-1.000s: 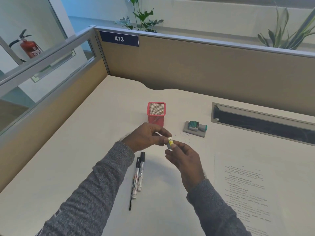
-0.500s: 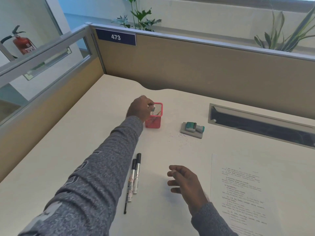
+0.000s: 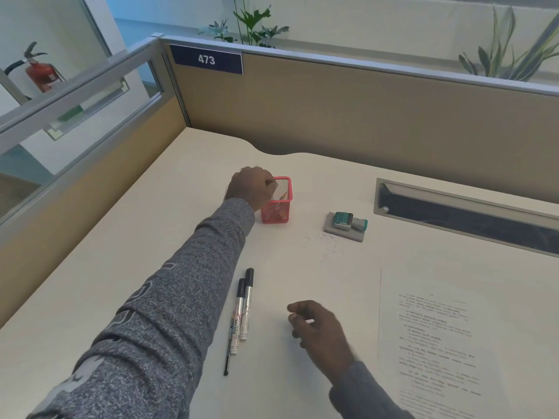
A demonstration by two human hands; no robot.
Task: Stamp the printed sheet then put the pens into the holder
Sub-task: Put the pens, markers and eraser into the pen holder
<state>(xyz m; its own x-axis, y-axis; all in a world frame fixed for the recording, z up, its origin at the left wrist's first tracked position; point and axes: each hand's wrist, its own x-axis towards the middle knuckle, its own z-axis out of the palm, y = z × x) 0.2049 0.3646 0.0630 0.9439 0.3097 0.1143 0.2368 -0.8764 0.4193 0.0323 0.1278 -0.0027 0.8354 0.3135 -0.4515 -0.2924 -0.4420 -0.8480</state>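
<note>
**Fingers at the holder rim; pens and stamping both outstanding**

Fingers [image 3: 270,185] of my left hand [image 3: 249,187] are curled at the near-left rim of the red mesh holder [image 3: 276,207]; whether they pinch anything I cannot tell, the knuckles hide it. My right hand [image 3: 322,328] hovers loosely cupped over the desk [image 3: 181,207], holding nothing.

Holder: square, wire mesh, upright, something pale inside. Two capped markers [image 3: 244,309] and a thin black pen [image 3: 229,355] lie parallel, touching, between my arms. Stamp [image 3: 348,221], green, ribbed, lies on its side on a grey pad [image 3: 343,232], well apart from the printed sheet [image 3: 438,337], flat at right.

Judgement: sheet looks unstamped. Next move calls for lifting the stamp, pressing squarely, then feeding pens in upright.
</note>
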